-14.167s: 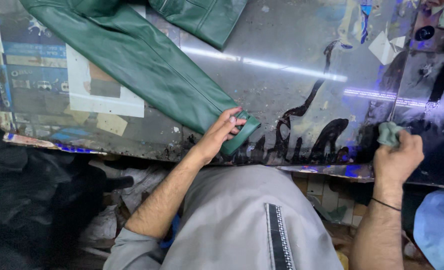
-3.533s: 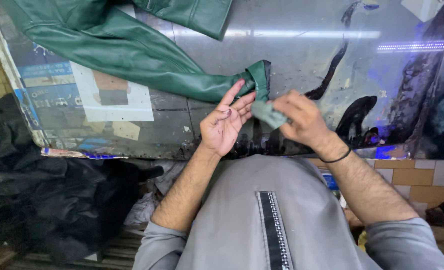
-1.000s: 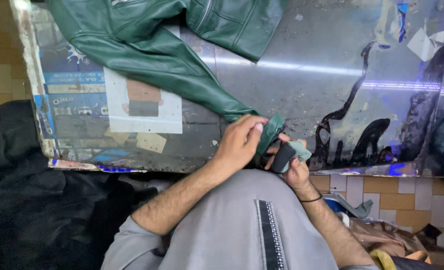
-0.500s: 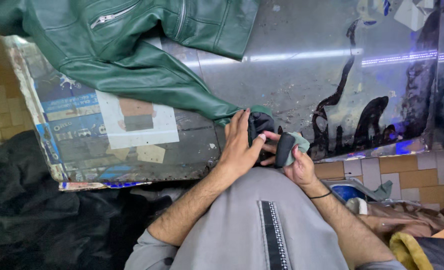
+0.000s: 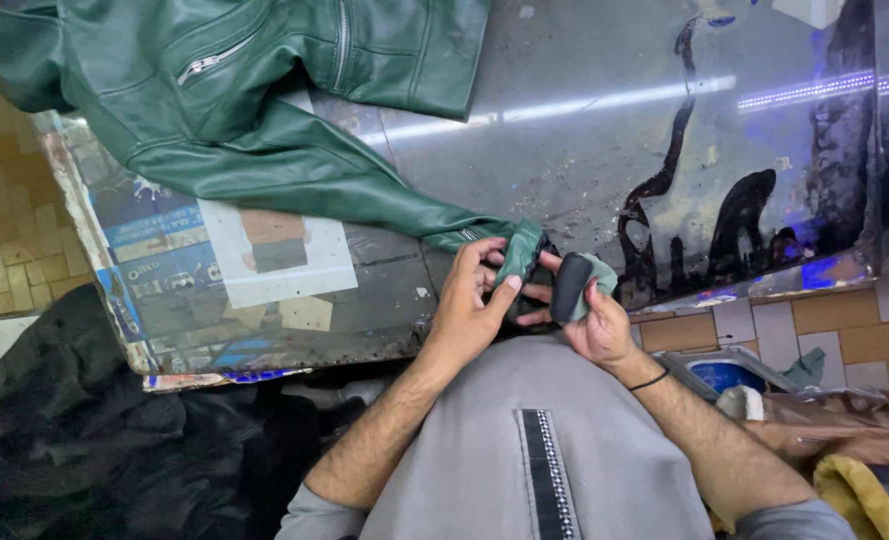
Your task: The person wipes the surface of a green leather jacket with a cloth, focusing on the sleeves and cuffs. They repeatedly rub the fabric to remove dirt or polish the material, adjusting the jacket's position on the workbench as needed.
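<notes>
Left hand: left hand (image 5: 465, 310) at the near edge of the worktop, fingers curled and clamped on the cuff of the sleeve, thumb over the top of the fold.
Right hand: right hand (image 5: 590, 320) just beside the left, fingers closed around a small dark rounded pad (image 5: 571, 285) backed with a pale green cloth (image 5: 603, 272); thin black band on the wrist.
Contact: the dark pad sits right next to the cuff; whether it touches the leather cannot be told from this angle.
Cuff: green leather cuff (image 5: 520, 250), folded up on itself, held just above the worktop edge between the two hands.
Jacket: dark green leather jacket (image 5: 265, 110) spread flat across the far left of the worktop, silver zips showing on the chest and front; one sleeve runs diagonally from the body down to the held cuff.
Worktop: glossy, scuffed worktop (image 5: 605, 130) with black smears and paint specks, strip lights reflected in it; printed paper sheets (image 5: 265, 255) lie under its surface on the left.
Left of person: heap of black fabric (image 5: 95, 440) below the worktop edge.
Right of person: blue tub (image 5: 730, 375) and brownish cloths, low down beside a tiled wall.
Person: grey garment with a dark patterned centre strip (image 5: 545, 475), seen from above.
</notes>
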